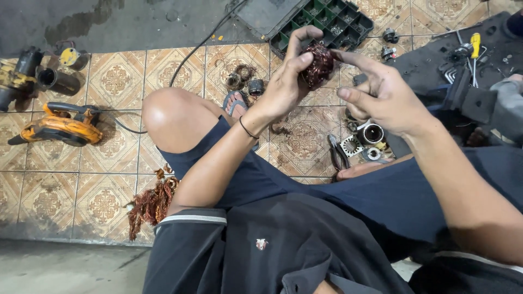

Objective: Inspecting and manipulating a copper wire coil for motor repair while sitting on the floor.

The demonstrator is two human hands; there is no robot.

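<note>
Head view
Left hand [287,81]: fingers curled and closed around a copper-wound motor armature [318,64], held up above the tiled floor [114,81], near its far edge.
Right hand [381,95]: partly open, index fingertip touching the armature's right side, grasping nothing.
Compartment tray [327,22]: one dark green organiser at the floor's far edge, many small cells holding small parts too tiny to tell.
Stripped copper wire [152,202]: one loose bundle by the person's left knee, near edge.
Orange power tool [57,125]: one, at the left edge.
Pliers [336,152]: one pair, beside one round metal housing [372,133].
Yellow-handled screwdriver [475,43]: one, far right corner.
</note>
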